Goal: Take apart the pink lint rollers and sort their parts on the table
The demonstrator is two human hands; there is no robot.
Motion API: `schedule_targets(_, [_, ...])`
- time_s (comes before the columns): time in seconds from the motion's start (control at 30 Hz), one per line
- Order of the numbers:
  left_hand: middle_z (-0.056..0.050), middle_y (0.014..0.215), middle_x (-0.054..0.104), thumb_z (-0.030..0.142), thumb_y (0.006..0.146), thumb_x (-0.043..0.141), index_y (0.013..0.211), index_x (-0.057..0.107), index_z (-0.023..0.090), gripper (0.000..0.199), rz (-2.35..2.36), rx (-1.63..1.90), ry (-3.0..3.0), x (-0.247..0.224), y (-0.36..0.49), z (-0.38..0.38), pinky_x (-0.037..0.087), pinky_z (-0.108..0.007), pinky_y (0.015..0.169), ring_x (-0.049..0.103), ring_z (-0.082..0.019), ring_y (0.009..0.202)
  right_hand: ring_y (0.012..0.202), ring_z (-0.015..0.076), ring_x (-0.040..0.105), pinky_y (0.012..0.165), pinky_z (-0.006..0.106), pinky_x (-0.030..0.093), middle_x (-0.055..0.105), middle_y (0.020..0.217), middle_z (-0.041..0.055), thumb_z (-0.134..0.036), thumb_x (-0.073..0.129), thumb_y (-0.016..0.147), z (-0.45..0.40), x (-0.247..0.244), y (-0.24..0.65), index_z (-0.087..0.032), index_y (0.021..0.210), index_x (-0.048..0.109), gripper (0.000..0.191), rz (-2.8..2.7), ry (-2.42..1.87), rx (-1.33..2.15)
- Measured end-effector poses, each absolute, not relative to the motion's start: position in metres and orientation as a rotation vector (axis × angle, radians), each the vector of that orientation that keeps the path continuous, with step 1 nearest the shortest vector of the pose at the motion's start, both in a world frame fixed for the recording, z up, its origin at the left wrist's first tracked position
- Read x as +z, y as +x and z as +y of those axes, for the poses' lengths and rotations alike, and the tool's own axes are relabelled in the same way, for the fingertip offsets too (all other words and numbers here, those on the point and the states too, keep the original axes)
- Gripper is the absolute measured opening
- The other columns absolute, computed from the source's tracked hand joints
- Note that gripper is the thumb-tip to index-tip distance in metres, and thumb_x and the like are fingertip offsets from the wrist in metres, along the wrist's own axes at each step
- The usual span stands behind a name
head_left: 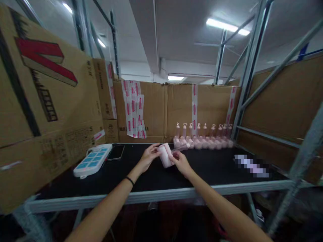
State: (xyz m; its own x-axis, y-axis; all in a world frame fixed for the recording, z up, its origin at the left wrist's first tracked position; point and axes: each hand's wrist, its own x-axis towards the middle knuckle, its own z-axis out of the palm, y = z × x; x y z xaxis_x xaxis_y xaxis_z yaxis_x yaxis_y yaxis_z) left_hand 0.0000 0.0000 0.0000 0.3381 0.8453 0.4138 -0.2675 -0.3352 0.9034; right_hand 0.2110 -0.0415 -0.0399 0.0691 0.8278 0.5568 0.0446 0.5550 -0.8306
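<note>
Head view | step: seemingly working on a pink cup [165,156], tilted over the black table [158,179] | left hand [148,156] pinching its left side, right hand [181,163] its right edge; tube [182,147] attachment unclear | next: probably needs steady left grip

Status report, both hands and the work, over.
Left hand and right hand both holding pale pink cylinder. Cylinder tilted, over black tabletop. Row of pink pieces standing farther back, rightward; nothing visibly blocking.

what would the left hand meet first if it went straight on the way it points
Most likely the pale pink container, which the left hand is touching; beyond that, depth is unclear.
</note>
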Motion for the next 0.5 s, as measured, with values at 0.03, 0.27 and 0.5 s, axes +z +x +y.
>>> schedule_targets(0.03, [-0.011,0.118,0.07,0.03,0.072,0.089,0.129,0.067,0.018,0.062,0.546,1.242,1.488,-0.001,0.002,0.0,0.053,-0.031,0.086,0.067,-0.02,0.101,0.08,0.0215,0.068,0.075,0.031,0.052,0.074,0.087,0.0064,-0.046,0.077,0.077,-0.042,-0.04,0.211,-0.015,0.093,0.069,0.035,-1.393,-0.819,0.704])
schedule_targets(0.27, [-0.015,0.12,0.071,0.032,0.074,0.087,0.127,0.069,0.016,0.058,0.583,1.246,1.49,-0.002,0.0,0.004,0.057,-0.04,0.089,0.069,-0.027,0.105,0.079,0.0214,0.068,0.07,0.031,0.054,0.074,0.09,0.0074,-0.053,0.069,0.083,-0.038,-0.039,0.219,-0.017,0.096,0.063,0.039,-1.218,-0.828,0.631])
schedule_targets(0.5, [-0.009,0.116,0.065,0.028,0.084,0.077,0.139,0.054,0.022,0.06,0.945,1.505,1.541,-0.013,-0.025,0.035,0.058,-0.042,0.094,0.069,-0.021,0.103,0.092,0.0233,0.068,0.079,0.034,0.053,0.072,0.099,0.0101,-0.056,0.058,0.089,-0.027,-0.042,0.243,-0.017,0.105,0.058,0.042,-0.952,-0.894,0.424])
